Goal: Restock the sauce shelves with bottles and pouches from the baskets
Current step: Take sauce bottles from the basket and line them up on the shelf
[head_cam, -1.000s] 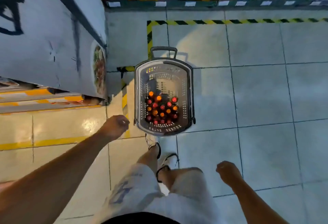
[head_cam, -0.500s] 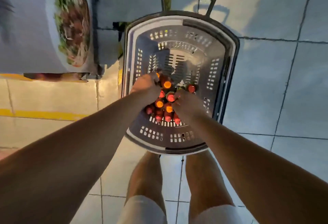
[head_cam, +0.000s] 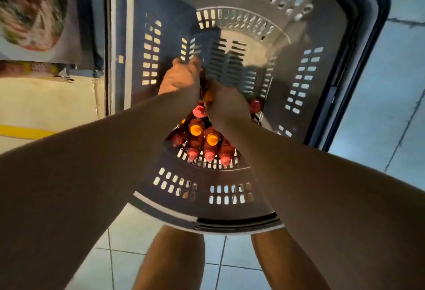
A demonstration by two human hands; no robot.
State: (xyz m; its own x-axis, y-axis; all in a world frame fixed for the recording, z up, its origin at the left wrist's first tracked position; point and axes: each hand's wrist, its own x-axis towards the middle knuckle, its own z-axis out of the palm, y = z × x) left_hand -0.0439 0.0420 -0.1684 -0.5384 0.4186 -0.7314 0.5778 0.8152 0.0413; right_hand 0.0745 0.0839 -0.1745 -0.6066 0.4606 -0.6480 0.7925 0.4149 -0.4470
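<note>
Both hands down inside the grey basket (head_cam: 147, 110), among the bottles (head_cam: 202, 138) — a cluster of red- and orange-capped ones standing at the near end of its floor; left hand (head_cam: 180, 78) curled over the far bottles, right hand (head_cam: 226, 103) curled beside it, knuckles up; what each actually grips is hidden by the hands themselves — cannot tell; basket sits on the tiled floor (head_cam: 379, 110), just beside a shelf unit's base (head_cam: 46, 69); person's bare legs (head_cam: 174, 259) below its near rim.

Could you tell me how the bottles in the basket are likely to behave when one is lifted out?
The bottles stand upright and tightly packed, so lifting one probably leaves its neighbours free to tip. Their narrow capped tops suggest a small, possibly slippery grip. Both the left hand and the right hand are already down among them.
</note>
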